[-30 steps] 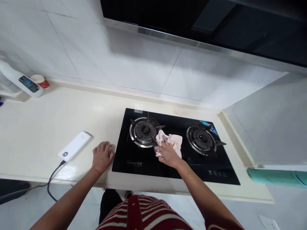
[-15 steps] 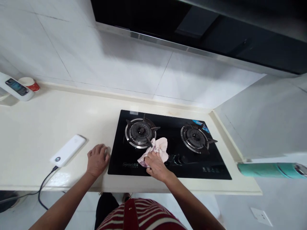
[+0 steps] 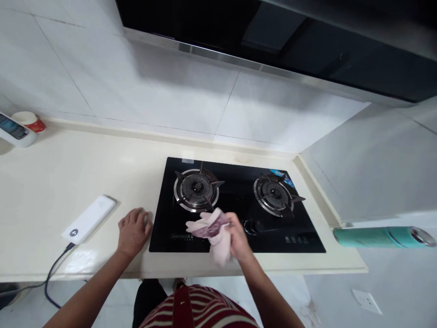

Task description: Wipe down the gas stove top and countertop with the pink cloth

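Pale counter (image 3: 112, 157): red-and-white cup (image 3: 36, 125) near nine o'clock, contents unclear; right hand (image 3: 238, 238) clenched around cloth (image 3: 210, 228) at six; left hand (image 3: 134, 233), loosely uncurled, resting at eight.

Pale pink cloth (image 3: 219, 239), purple-patterned patch, crumpled, gripped in right hand (image 3: 238, 237) over front edge of cooktop (image 3: 236, 182).

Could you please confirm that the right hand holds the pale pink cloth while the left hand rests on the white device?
Not quite: the head view shows the left hand resting on the countertop, not the white device. The right hand does hold the pale pink cloth.
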{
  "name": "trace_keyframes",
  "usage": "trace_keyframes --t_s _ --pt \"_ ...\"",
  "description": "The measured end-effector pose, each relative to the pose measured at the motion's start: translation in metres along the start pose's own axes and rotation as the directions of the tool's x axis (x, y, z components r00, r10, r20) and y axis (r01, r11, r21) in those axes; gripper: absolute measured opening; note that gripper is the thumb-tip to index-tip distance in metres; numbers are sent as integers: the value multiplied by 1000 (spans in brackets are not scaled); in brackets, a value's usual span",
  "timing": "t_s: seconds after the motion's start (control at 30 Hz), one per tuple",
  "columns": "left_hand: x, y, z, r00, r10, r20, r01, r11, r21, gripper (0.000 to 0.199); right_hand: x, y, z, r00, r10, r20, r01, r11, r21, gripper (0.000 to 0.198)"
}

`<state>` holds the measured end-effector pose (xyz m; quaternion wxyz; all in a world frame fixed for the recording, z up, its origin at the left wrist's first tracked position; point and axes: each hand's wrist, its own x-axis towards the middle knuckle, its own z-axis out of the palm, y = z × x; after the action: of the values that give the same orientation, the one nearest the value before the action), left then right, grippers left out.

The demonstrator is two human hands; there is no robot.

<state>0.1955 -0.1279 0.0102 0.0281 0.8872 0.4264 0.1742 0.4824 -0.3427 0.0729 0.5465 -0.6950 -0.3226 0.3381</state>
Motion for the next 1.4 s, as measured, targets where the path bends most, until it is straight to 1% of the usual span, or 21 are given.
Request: trace_keyframes --t_s 0.07,0.13,0.23,0.3,0.33,0.37,0.43,0.5,0.53,0.6,0.67,0.7,0.73,0.77,0.83,0.9,0.97,1.07,1.13,1.27,1.4 --pt "0 1 0 1000 -5 4 5 1000 -14 32 15 -17 -39 988 -26 -150 36 997 65 36" --pt "0 2 -1 1000 -12 6 12 1000 -20 31 34 -33 -77 954 -96 -283 133 985 113 44" --pt "0 2 -1 1000 -16 0 16 1000 -7 30 73 -47 -118 857 -203 -473 296 946 131 47" --pt "0 2 0 1000 -15 -3 15 1000 3 29 99 -45 -130 804 -208 -558 287 956 56 50" --pt "0 1 0 1000 -14 -5 14 1000 6 29 110 -40 -133 809 -187 -557 207 978 -29 52" --pt "0 1 0 1000 -13 -8 13 1000 9 29 119 -34 -134 833 -154 -532 93 986 -141 53" --pt "0 1 0 1000 -6 -9 6 1000 15 29 130 -21 -133 892 -67 -447 -121 918 -378 54" --pt "0 1 0 1000 8 -6 -7 1000 14 29 132 -12 -132 920 -15 -391 -208 827 -522 51" --pt "0 1 -1 1000 12 -5 -12 1000 12 28 132 -10 -133 922 -28 -387 -209 804 -557 52" --pt "0 2 -2 1000 11 -3 -11 1000 6 28 131 -14 -137 910 -138 -392 -170 737 -654 57" --pt "0 2 -3 1000 1 1 -1 1000 2 27 133 -22 -139 908 -268 -322 -107 595 -797 60" --pt "0 3 -3 1000 -2 5 2 1000 1 27 135 -25 -139 926 -286 -246 -69 511 -857 59" --pt "1 3 -3 1000 -7 8 7 1000 0 27 137 -27 -138 956 -250 -153 -31 434 -900 57" --pt "1 3 -3 1000 -9 10 9 1000 -1 27 139 -26 -135 985 -163 -60 5 374 -927 55" --pt "1 3 -3 1000 -13 8 13 1000 -1 28 141 -19 -128 996 59 61 43 266 -963 61" --pt "0 2 -2 1000 -10 9 10 1000 1 28 138 -7 -123 980 186 69 36 171 -985 76" --pt "0 2 -2 1000 -5 17 5 1000 1 29 130 5 -121 981 191 25 6 103 -995 84" --pt "0 3 -1 1000 -15 22 15 1000 -3 29 113 15 -118 992 128 -23 -30 50 -998 74" --pt "0 4 -2 999 -24 26 24 1000 -10 30 101 15 -110 993 90 -70 -75 53 -996 64" --pt "1 6 -4 999 -25 42 26 999 -32 30 88 9 -83 982 46 -183 -188 135 -973 54" --pt "2 6 -4 999 -31 25 32 999 -21 30 100 -3 -52 975 55 -217 -224 208 -952 52"
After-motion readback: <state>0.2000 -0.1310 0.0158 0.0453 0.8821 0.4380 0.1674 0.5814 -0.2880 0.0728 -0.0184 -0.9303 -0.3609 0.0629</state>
